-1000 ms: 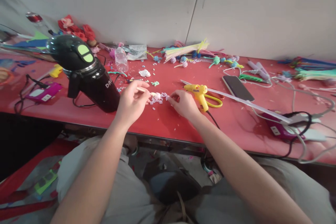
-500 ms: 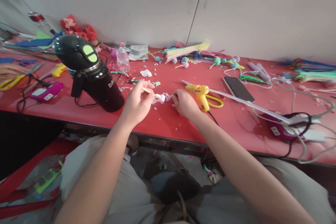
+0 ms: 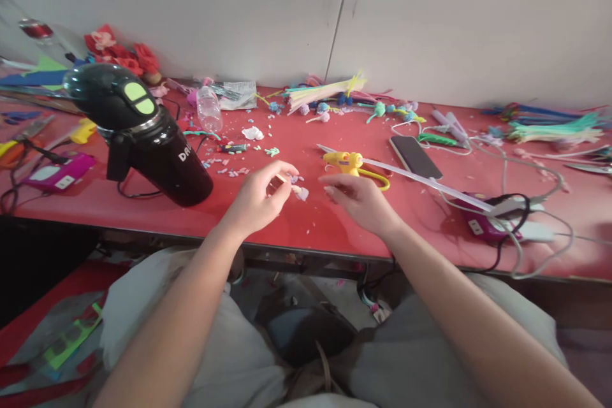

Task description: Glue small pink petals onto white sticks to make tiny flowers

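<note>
My left hand (image 3: 262, 197) is closed, thumb against fingers, around a pale thin stick (image 3: 282, 178). Just past its fingertips is a small lilac and cream tuft (image 3: 301, 192), which looks to be at the stick's end. My right hand (image 3: 358, 199) hovers to the right of it, fingers loosely apart with nothing visible in them. Behind the right hand lies a yellow glue gun (image 3: 345, 160) with a long clear glue stick (image 3: 421, 180) out of its back. Yellow-handled scissors (image 3: 380, 178) are partly hidden under the gun. Small lilac scraps (image 3: 234, 172) are scattered left of my hands.
A black flask (image 3: 167, 159) stands tilted-looking at left. Farther back are a clear plastic bottle (image 3: 209, 108), a white scrap (image 3: 253, 133) and a pipe cleaner bundle (image 3: 320, 94). To the right lie a phone (image 3: 415, 156), a purple power strip (image 3: 482, 220) and looped cables (image 3: 549, 191).
My right hand has lifted away from the lilac scraps and its fingers have loosened. My left hand still grips the stick, now turned so less of it shows. The view has shifted right.
</note>
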A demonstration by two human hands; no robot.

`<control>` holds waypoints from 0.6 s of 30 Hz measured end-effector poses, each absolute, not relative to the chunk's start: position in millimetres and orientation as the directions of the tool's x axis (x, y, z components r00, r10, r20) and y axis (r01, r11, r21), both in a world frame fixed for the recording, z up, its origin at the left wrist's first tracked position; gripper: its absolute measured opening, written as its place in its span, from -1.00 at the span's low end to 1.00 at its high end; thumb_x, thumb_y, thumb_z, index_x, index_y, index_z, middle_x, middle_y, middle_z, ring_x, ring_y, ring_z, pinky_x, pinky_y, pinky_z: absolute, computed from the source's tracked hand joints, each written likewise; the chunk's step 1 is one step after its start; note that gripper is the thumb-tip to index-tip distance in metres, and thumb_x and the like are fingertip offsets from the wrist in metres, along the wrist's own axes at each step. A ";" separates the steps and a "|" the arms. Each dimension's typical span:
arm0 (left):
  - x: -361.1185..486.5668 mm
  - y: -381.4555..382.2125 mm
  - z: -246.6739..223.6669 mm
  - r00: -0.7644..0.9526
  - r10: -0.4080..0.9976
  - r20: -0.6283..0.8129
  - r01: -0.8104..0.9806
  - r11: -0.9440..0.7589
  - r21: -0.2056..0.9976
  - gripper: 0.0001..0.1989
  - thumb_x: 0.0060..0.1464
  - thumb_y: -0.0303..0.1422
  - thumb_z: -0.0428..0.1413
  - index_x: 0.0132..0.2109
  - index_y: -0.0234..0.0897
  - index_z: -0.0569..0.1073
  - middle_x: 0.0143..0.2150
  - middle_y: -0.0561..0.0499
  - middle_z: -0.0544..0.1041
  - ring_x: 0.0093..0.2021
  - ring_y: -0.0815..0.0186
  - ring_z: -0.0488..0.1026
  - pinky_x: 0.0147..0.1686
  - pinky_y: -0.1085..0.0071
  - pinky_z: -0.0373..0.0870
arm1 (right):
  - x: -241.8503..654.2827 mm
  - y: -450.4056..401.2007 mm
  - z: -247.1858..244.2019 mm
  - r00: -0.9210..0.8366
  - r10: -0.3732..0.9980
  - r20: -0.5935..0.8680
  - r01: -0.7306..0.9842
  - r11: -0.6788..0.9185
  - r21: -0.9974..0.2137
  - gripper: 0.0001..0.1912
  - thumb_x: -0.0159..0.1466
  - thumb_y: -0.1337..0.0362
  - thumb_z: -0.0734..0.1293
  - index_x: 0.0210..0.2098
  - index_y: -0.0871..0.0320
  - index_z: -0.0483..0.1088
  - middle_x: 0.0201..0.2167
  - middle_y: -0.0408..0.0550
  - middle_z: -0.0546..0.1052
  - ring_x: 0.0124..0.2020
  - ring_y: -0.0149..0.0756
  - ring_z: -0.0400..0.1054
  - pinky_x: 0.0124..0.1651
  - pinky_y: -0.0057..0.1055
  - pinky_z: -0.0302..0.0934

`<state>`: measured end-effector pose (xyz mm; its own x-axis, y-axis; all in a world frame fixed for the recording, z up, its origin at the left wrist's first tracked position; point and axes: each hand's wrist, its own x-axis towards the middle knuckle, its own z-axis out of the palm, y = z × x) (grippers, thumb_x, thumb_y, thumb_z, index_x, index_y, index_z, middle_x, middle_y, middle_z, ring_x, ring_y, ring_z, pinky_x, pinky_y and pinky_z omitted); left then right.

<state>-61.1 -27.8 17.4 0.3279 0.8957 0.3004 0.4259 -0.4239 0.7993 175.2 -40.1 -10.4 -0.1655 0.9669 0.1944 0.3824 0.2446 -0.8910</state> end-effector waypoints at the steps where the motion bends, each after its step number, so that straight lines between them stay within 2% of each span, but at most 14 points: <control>1: -57.8 -28.2 16.5 0.343 0.890 0.300 0.427 -0.432 0.794 -0.84 0.26 -0.36 0.11 -0.05 -0.19 0.52 -0.23 0.02 0.61 -0.25 0.28 0.56 -0.21 0.38 0.46 | 178.4 -45.8 -8.0 -0.157 0.970 0.187 0.365 0.232 -0.902 -0.73 0.29 0.15 0.34 -0.09 0.11 0.56 -0.30 -0.03 0.61 -0.29 -0.21 0.49 -0.12 -0.13 0.45; 5: -46.0 -28.9 13.2 0.386 0.876 0.290 0.407 -0.444 0.799 -0.83 0.27 -0.36 0.10 -0.04 -0.20 0.53 -0.13 -0.02 0.63 -0.19 0.28 0.56 -0.19 0.38 0.46 | 182.5 -60.2 -5.3 -0.102 0.982 0.156 0.175 0.172 -0.969 -0.75 0.26 0.09 0.41 -0.19 0.12 0.54 -0.39 -0.08 0.58 -0.35 -0.26 0.48 -0.17 -0.19 0.46; 9: -38.3 -29.1 14.8 0.403 0.868 0.289 0.374 -0.444 0.814 -0.84 0.27 -0.36 0.12 -0.03 -0.22 0.53 -0.19 0.00 0.61 -0.25 0.32 0.54 -0.20 0.40 0.46 | 181.0 -63.8 -5.7 -0.066 0.986 0.151 0.001 0.151 -0.989 -0.74 0.21 0.08 0.49 -0.26 0.13 0.49 -0.41 -0.12 0.57 -0.40 -0.33 0.48 -0.22 -0.28 0.47; 18: -31.5 -32.1 23.2 0.420 0.867 0.270 0.186 -0.373 0.909 -0.85 0.22 -0.35 0.18 -0.06 -0.24 0.54 -0.28 0.01 0.57 -0.30 0.32 0.53 -0.32 0.43 0.46 | 179.6 -74.5 9.0 0.002 0.968 0.249 0.025 0.249 -0.968 -0.82 0.20 0.21 0.53 -0.40 0.11 0.48 -0.50 -0.15 0.56 -0.48 -0.39 0.43 -0.36 -0.38 0.42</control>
<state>-31.5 -32.1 23.2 0.4196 0.8667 0.2699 0.1864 -0.3732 0.9088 179.6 -74.5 9.0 0.0017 0.9684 0.2494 0.0248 0.2492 -0.9681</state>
